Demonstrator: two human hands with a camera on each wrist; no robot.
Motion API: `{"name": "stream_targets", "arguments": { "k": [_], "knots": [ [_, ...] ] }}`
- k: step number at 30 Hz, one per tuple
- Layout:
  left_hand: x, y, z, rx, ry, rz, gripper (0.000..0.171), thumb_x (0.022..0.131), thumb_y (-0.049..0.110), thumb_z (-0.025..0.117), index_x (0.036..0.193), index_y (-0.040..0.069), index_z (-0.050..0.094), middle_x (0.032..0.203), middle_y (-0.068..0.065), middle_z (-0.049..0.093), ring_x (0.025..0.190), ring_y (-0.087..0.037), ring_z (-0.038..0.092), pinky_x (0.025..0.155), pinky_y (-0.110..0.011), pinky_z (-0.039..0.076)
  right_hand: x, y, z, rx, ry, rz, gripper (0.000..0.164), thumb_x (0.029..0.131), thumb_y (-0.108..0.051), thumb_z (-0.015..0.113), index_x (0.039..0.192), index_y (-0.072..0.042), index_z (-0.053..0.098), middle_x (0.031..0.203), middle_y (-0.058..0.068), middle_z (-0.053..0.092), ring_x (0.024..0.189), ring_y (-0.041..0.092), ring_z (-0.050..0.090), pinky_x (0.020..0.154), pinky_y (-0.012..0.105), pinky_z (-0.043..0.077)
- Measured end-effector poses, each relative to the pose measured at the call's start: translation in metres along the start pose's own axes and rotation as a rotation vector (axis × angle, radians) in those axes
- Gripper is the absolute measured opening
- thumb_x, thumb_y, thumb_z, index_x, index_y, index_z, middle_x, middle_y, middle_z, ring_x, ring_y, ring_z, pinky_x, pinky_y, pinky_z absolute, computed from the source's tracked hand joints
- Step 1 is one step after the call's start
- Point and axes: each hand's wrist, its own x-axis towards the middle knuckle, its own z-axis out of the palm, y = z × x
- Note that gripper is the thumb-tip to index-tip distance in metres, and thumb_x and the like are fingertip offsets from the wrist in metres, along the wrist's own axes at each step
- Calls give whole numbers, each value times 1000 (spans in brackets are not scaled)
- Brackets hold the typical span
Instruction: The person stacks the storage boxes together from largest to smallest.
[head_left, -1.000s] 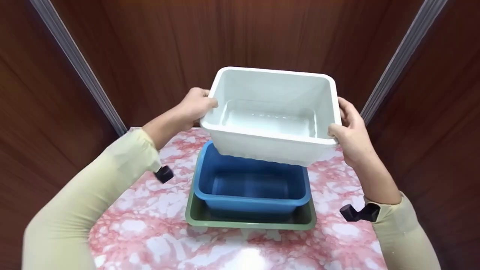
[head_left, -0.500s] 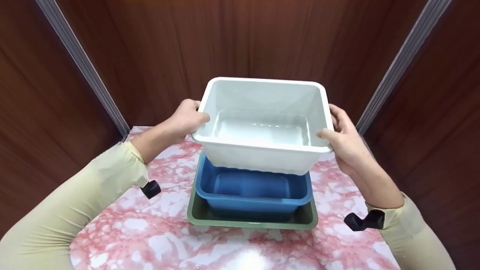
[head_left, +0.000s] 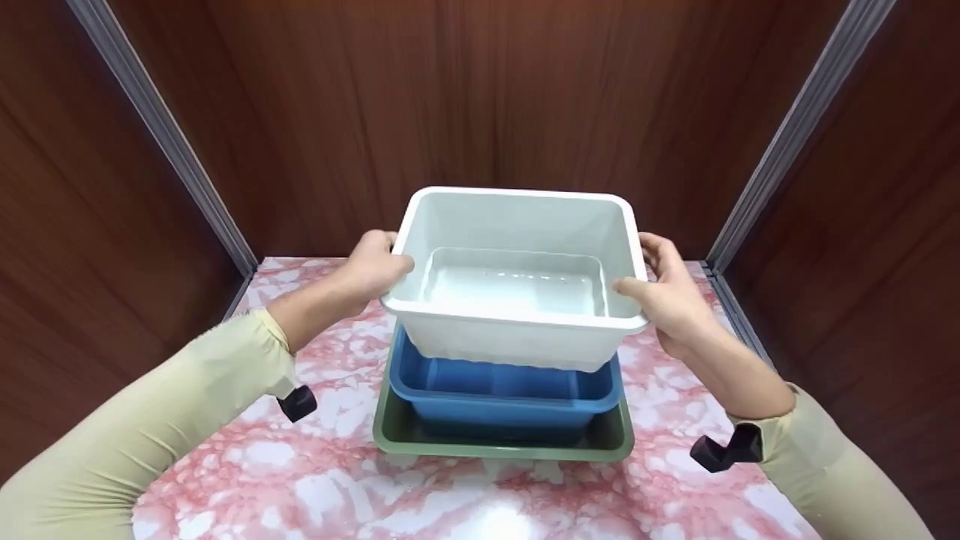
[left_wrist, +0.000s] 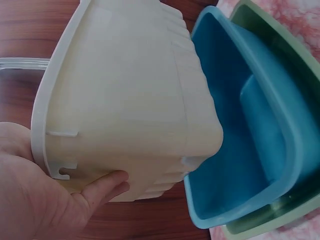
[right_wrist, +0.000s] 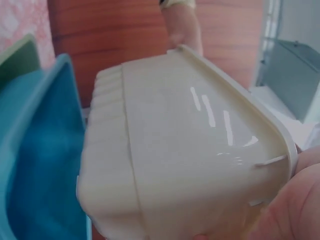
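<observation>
A white plastic tub (head_left: 517, 341) hangs over a blue tub (head_left: 510, 409), tilted so that its inside faces me. My left hand (head_left: 371, 266) grips its left end, thumb over the rim and fingers outside. At the opposite end my right hand (head_left: 667, 296) holds the rim the same way. Seen in the left wrist view, fingers of the left hand (left_wrist: 45, 195) lie against the outer wall of the white tub (left_wrist: 125, 85). The blue tub sits inside a shallower green tub (head_left: 502, 450). The white tub hides the blue tub's far rim in the head view.
The tubs stand on a red-and-white marbled tabletop (head_left: 330, 480). Dark brown wood panels (head_left: 510, 90) with grey metal edge strips rise at the back and both sides. A grey box (right_wrist: 292, 75) shows in the right wrist view.
Both hands have lowered the white tub toward the blue tub and shifted it a little left. The blue and green tubs have stayed in place.
</observation>
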Motion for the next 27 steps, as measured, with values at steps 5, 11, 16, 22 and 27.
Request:
{"name": "stream_targets", "arguments": {
  "k": [5, 11, 16, 22, 27],
  "knots": [
    [1, -13, 6, -18, 24, 8, 43, 82, -7, 43, 123, -14, 54, 117, -28, 59, 100, -37, 62, 79, -41, 55, 3, 8, 5, -43, -8, 25, 74, 86, 9, 51, 150, -3, 16, 149, 20, 25, 129, 39, 32, 102, 57, 34],
    [0, -23, 9, -21, 4, 2, 43, 83, -6, 44, 123, -14, 53, 118, -28, 58, 101, -37, 62, 80, -42, 55, 4, 14, 2, -23, -32, 69, 80, 88, 4, 52, 154, -5, 8, 156, 15, 18, 135, 36, 25, 106, 57, 29],
    [-1, -29, 10, -4, -15, -12, 45, 83, -8, 49, 127, -13, 50, 122, -27, 56, 105, -38, 60, 83, -44, 53, 6, 22, 3, -79, -17, 72, 77, 88, 4, 53, 153, -7, 14, 153, 18, 23, 132, 39, 29, 103, 60, 33],
    [-2, -37, 15, -29, -39, -7, 46, 83, -10, 46, 129, -13, 49, 124, -28, 55, 108, -40, 58, 86, -46, 52, 12, 32, 1, -142, -21, 84, 75, 86, 5, 52, 152, -6, 17, 152, 20, 26, 132, 39, 31, 102, 60, 34],
    [-1, -45, 17, -20, -64, 20, 47, 83, -10, 46, 130, -12, 50, 124, -28, 56, 108, -39, 58, 87, -46, 51, 19, 39, -2, -159, -34, 94, 74, 86, 4, 52, 152, -7, 20, 152, 19, 28, 130, 38, 34, 101, 59, 35]
  ]
}}
